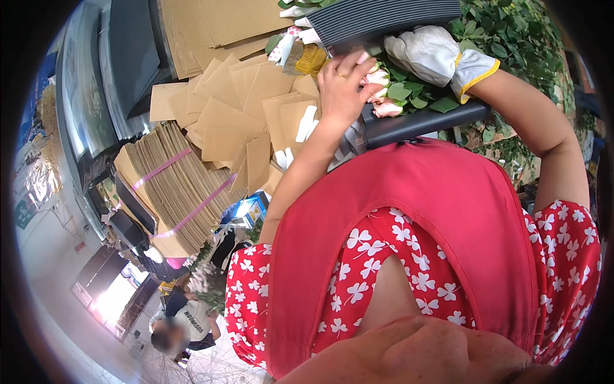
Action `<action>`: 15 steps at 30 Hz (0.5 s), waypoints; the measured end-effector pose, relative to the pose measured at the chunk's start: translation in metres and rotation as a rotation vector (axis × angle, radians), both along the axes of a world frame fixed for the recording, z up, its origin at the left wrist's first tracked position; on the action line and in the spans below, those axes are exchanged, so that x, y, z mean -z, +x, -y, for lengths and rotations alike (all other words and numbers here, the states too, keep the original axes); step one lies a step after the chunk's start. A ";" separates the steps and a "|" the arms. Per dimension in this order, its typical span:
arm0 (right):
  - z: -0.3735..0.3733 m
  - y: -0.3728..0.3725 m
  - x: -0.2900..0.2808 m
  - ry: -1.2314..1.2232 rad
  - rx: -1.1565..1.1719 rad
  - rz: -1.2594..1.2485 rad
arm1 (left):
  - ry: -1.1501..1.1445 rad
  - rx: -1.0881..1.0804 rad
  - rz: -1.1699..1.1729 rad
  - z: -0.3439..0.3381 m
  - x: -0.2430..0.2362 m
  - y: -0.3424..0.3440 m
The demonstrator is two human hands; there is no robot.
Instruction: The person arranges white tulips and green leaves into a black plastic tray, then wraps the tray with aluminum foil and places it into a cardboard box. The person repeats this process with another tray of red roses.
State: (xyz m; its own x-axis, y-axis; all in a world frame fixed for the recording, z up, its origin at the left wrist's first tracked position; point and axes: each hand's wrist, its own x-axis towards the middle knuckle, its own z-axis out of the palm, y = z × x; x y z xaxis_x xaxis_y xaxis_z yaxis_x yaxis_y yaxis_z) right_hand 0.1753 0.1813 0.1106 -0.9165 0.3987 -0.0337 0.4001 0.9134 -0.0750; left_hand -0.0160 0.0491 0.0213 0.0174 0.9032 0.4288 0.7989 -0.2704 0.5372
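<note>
Gathering pale pink roses (378,78) at one o'clock in the head view, you are working with both hands between a black ribbed panel (384,22) and a black bar (422,125). Your bare left hand (342,88) is curving around the flower heads from their nine o'clock side, fingers slightly parted and thumb lying against the blossoms; whether it is pinching any single bloom, you are leaving impossible to tell. Your right hand (422,54), wearing a white work glove trimmed in yellow, is resting over the leaves toward two o'clock of the blooms, its fingers bunched; what they are gripping, if anything, is escaping view.

Judging by the heads sitting close together, your grouping is looking well begun. No wrapping or tie is showing around them, so the bunch is appearing unfinished. More leafy greenery (505,48) is lying at two o'clock, suggesting that plenty is left to handle.

Loose cardboard pieces (233,105) are covering the surface between ten and eleven o'clock, with white slips (306,121) lying beside your left forearm. A cardboard stack (185,176) bound with pink straps (163,168) is standing at nine o'clock, a blue-and-white box (248,210) sitting near it. Across the room, another person (198,320) is appearing at seven o'clock, and bright light is filling an opening (115,291) at eight.
</note>
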 end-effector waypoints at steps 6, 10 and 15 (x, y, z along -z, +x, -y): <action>0.017 -0.025 -0.078 -0.123 0.118 0.253 | -0.157 -0.014 0.270 0.000 0.000 -0.002; 0.033 -0.019 -0.081 -0.255 0.010 -0.165 | -0.176 -0.047 0.576 0.014 -0.016 -0.012; 0.028 0.025 -0.092 -0.184 0.082 -0.166 | -0.424 -0.342 0.812 0.077 -0.024 -0.024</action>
State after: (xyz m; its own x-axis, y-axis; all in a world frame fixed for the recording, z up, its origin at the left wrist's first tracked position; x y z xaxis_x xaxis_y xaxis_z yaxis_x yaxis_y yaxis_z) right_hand 0.2007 0.1536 0.2023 -0.8802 0.4733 0.0358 0.4409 0.8432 -0.3076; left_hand -0.0395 -0.0279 0.0448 -0.4313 0.8867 -0.1669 0.1420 0.2494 0.9579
